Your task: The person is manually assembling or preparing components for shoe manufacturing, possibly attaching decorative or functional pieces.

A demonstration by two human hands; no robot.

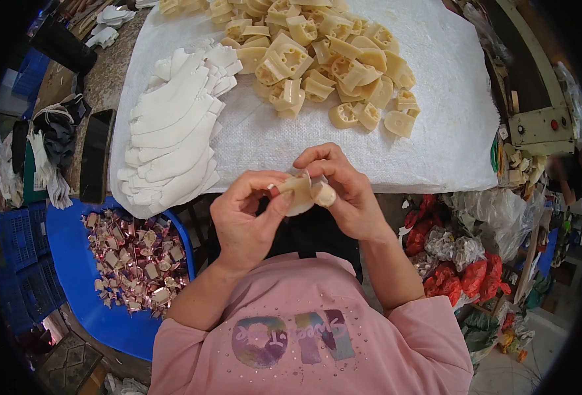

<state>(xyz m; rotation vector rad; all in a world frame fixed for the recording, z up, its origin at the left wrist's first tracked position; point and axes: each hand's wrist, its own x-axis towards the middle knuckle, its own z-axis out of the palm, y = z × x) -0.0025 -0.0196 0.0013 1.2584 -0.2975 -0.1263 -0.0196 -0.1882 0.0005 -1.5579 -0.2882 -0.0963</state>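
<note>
A table (pixel 110 74) bore a phone (pixel 98 157) and a white sheet (pixel 429 148), on which lay white cutouts (pixel 172 128) and heaped beige parts (pixel 292 62).

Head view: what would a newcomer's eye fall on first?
Likely the cream heap on the white sheet, top centre, with white pieces left of it. Next, the blue tub of pink parts, lower left. Centre: the left hand and right hand hold a pale piece.

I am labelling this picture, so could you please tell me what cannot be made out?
In the head view:
Held cream piece: full outline, covered by the left hand and right hand.
Heap of cream pieces: far end, cut off by the top edge.
Stacked white pieces: lower ones, mostly hidden under the top ones.
</note>
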